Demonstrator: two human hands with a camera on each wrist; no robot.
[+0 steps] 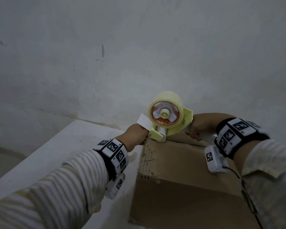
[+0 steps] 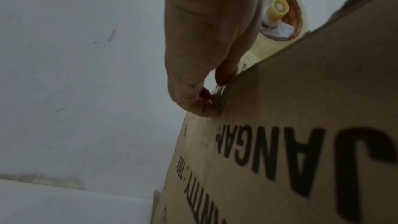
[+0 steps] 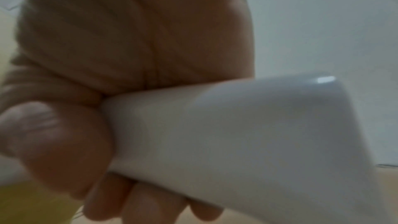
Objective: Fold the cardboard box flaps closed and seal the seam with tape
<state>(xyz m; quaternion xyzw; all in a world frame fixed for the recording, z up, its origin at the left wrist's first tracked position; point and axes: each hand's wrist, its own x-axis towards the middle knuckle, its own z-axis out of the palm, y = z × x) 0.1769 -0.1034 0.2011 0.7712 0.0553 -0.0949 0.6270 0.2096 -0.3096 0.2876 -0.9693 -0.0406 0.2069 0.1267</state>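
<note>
A brown cardboard box [image 1: 180, 171] stands on a white ledge with its top flaps folded flat. A pale yellow tape dispenser [image 1: 172, 129] with a clear tape roll [image 1: 165, 111] sits on the box's far top edge. My right hand [image 1: 200, 128] grips its white handle [image 3: 237, 134]. My left hand [image 1: 137, 134] is at the box's far left corner, beside the dispenser's roller. In the left wrist view, its curled fingertips [image 2: 206, 106] pinch the crinkled clear tape end [image 2: 217, 94] against the printed side of the box [image 2: 301, 125]. The seam under the dispenser is hidden.
A grey-white wall [image 1: 106, 55] rises close behind the box. The white ledge [image 1: 56, 154] extends left of the box. Torn paper scars [image 1: 147, 161] run along the box top's left edge. A black cable [image 1: 248, 195] hangs from my right wrist over the box.
</note>
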